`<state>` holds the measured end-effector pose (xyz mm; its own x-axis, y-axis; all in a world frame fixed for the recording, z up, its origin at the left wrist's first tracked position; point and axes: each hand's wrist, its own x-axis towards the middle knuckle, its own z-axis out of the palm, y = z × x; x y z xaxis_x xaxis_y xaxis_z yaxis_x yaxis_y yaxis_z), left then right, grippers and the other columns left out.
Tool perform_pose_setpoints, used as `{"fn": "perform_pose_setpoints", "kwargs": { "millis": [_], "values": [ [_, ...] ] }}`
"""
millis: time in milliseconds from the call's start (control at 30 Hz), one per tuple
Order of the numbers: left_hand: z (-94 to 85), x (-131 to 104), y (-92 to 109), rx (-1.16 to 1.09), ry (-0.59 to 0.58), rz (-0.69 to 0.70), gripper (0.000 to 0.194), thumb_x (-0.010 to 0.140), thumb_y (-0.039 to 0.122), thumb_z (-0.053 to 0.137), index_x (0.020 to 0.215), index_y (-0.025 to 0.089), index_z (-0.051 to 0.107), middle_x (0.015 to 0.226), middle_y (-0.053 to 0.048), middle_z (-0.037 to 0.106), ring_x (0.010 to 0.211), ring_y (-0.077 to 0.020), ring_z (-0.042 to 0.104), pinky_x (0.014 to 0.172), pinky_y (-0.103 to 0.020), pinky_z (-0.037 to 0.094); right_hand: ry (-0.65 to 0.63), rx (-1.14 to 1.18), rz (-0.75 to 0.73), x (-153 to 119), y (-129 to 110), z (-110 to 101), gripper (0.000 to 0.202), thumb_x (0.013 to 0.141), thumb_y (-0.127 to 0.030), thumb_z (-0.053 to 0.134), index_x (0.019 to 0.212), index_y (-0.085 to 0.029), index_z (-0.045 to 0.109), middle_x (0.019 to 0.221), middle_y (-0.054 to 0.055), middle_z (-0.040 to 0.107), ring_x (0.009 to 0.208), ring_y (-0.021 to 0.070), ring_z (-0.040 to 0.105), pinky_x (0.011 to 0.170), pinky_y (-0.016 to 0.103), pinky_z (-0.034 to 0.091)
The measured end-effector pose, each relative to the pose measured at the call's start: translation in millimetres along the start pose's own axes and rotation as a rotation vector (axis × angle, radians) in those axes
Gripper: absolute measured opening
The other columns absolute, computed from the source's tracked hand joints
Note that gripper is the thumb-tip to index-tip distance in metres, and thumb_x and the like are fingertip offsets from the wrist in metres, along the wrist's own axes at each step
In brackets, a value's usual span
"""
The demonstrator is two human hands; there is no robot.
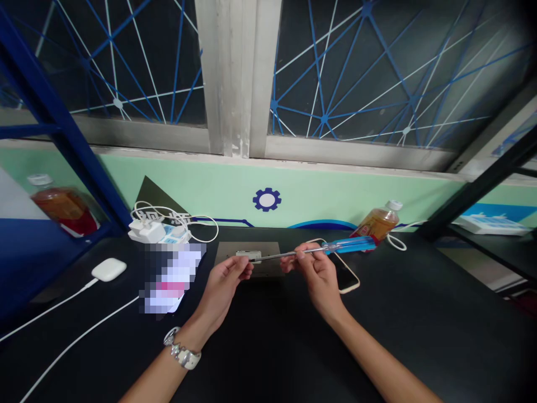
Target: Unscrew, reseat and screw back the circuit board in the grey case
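My right hand [322,277] is closed round the metal shaft of a screwdriver [350,245], whose clear blue handle points right. The shaft runs level to the left, and its tip meets the fingertips of my left hand [226,282]. Thumb and fingers of that hand are pinched together; whatever sits between them at the tip is too small to make out. Just behind the left fingertips, a small pale rectangular piece [248,254] lies on a flat grey-brown plate [271,270]. My left wrist wears a watch and a bracelet.
On the black table [268,347], a phone [348,274] lies beyond my right hand, near a drink bottle [380,221]. Leftward are a blurred-out phone-like item [174,280], a white earbud case [109,269] and a power strip [168,235] with cables. Shelf frames flank both sides.
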<state>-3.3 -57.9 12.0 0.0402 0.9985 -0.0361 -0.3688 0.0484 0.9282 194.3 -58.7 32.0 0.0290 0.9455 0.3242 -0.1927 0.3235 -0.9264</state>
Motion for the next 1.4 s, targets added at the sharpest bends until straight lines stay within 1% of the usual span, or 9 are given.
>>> {"fn": "perform_pose_setpoints", "kwargs": {
  "millis": [200,500,700,767,867,967,1100,1233,1400],
  "values": [
    [1.5,0,-3,-0.030,0.054,0.000,0.027,0.077,0.039,0.077,0.084,0.013,0.073,0.080,-0.006,0.069,0.074,-0.0143,0.060,0.073,-0.028,0.048,-0.008,-0.059,-0.048,-5,0,2,0.019,0.093,-0.040,0.060,0.097,-0.021,0.055,0.082,0.005,0.072,0.073,0.0195,0.069,0.069,0.034,0.056],
    [-1.5,1,-12,-0.189,0.028,-0.102,0.022,0.077,0.033,0.079,0.087,0.014,0.074,0.085,-0.006,0.070,0.078,-0.0127,0.062,0.078,-0.026,0.050,-0.022,-0.073,-0.066,-7,2,2,0.017,0.095,-0.037,0.057,0.099,-0.021,0.055,0.087,0.006,0.071,0.075,0.0192,0.069,0.070,0.034,0.056],
    [0.3,0,-11,-0.179,0.038,-0.132,0.025,0.074,0.033,0.081,0.087,0.013,0.073,0.086,-0.008,0.070,0.077,-0.0143,0.062,0.077,-0.028,0.050,-0.028,-0.125,-0.115,-6,-2,3,0.019,0.095,-0.041,0.056,0.098,-0.022,0.056,0.110,0.010,0.069,0.082,0.0205,0.069,0.070,0.035,0.057],
    [0.7,1,-11,-0.155,0.015,-0.134,0.025,0.075,0.034,0.080,0.088,0.013,0.073,0.087,-0.008,0.070,0.077,-0.0148,0.063,0.077,-0.028,0.051,-0.038,-0.111,-0.102,-6,-6,3,0.019,0.095,-0.041,0.055,0.098,-0.023,0.055,0.108,0.010,0.070,0.081,0.0214,0.070,0.072,0.037,0.058],
    [-0.1,1,-11,0.019,-0.059,-0.069,0.027,0.081,0.039,0.074,0.092,0.015,0.073,0.090,-0.009,0.072,0.081,-0.0176,0.065,0.077,-0.029,0.051,-0.020,-0.134,-0.109,-5,-12,2,0.017,0.095,-0.040,0.055,0.097,-0.024,0.054,0.099,0.008,0.072,0.081,0.0219,0.070,0.077,0.039,0.057],
    [-0.4,0,-6,0.376,-0.082,0.151,0.025,0.087,0.039,0.067,0.100,0.018,0.072,0.098,-0.009,0.073,0.087,-0.0211,0.066,0.078,-0.031,0.051,-0.037,-0.260,-0.168,0,-16,0,0.014,0.096,-0.038,0.054,0.096,-0.024,0.056,0.094,0.007,0.071,0.081,0.0213,0.069,0.077,0.037,0.056],
    [5.6,2,10,0.722,-0.121,0.425,0.023,0.088,0.030,0.064,0.110,0.024,0.070,0.111,-0.007,0.071,0.096,-0.0225,0.066,0.085,-0.034,0.050,-0.164,-0.515,-0.236,12,-24,0,0.015,0.098,-0.034,0.050,0.095,-0.021,0.058,0.086,0.007,0.070,0.075,0.0194,0.067,0.071,0.031,0.052],
    [15.7,12,18,0.742,-0.316,0.420,0.020,0.085,0.025,0.066,0.104,0.024,0.072,0.102,-0.006,0.074,0.092,-0.0235,0.070,0.084,-0.036,0.053,-0.334,-0.710,-0.301,26,-35,8,0.016,0.099,-0.032,0.047,0.089,-0.021,0.054,0.076,0.002,0.065,0.065,0.0154,0.060,0.063,0.026,0.045],
    [18.4,23,4,0.633,-0.332,0.378,0.014,0.087,0.024,0.064,0.096,0.021,0.074,0.091,-0.007,0.076,0.083,-0.0235,0.072,0.079,-0.037,0.055,-0.428,-0.765,-0.303,33,-36,14,0.014,0.099,-0.026,0.043,0.087,-0.021,0.048,0.072,0.000,0.060,0.060,0.0128,0.054,0.060,0.024,0.040]
  ]
}}
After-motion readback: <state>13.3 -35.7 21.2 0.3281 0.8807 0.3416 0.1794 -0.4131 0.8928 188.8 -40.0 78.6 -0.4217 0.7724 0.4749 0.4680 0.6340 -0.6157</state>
